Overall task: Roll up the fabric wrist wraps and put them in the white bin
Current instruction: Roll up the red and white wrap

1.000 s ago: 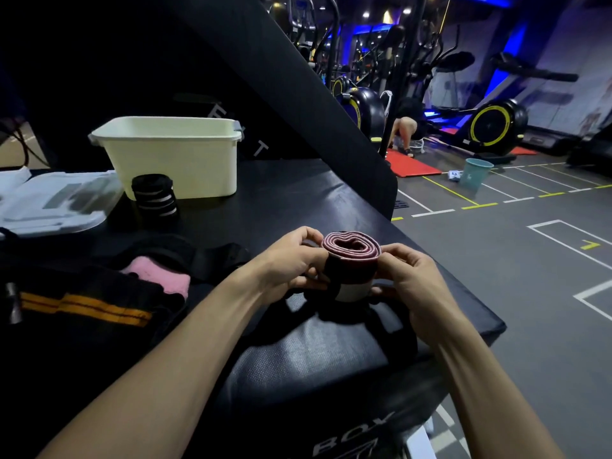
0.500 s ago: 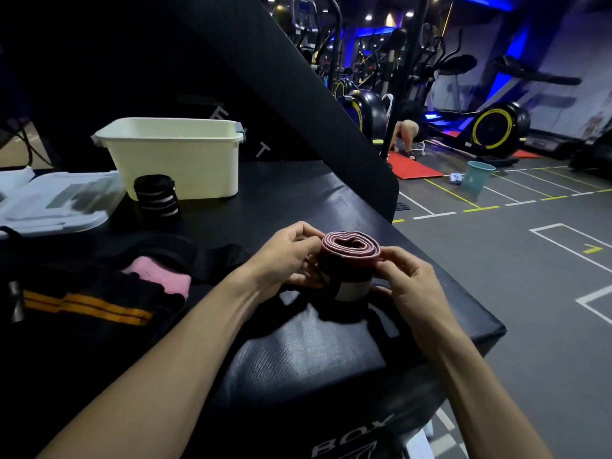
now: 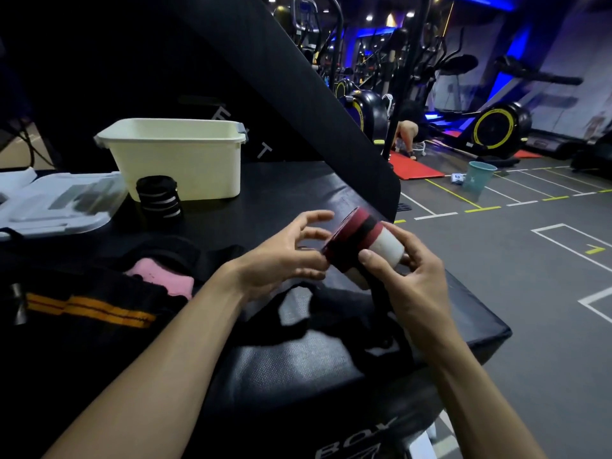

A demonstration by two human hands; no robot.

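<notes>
A rolled wrist wrap (image 3: 362, 246), banded red, black and white, lies tilted on its side above the black padded box (image 3: 298, 200). My right hand (image 3: 402, 279) grips its white end, thumb on the near side and fingers behind. My left hand (image 3: 291, 256) is at the red end with its fingers spread; the fingertips touch the roll's edge. The white bin (image 3: 185, 160) stands at the far left of the box. A rolled black wrap with white stripes (image 3: 159, 198) stands upright just in front of the bin.
Loose black straps (image 3: 331, 313) lie under my hands. A pink pad (image 3: 159, 276) and a black belt with an orange stripe (image 3: 89, 309) lie at left. A clear plastic lid (image 3: 56, 203) rests beside the bin. The box's edge drops to the gym floor on the right.
The roll stood upright between both hands; now it is tipped on its side, white end to the right. My left hand has loosened and spread its fingers while my right hand keeps its grip.
</notes>
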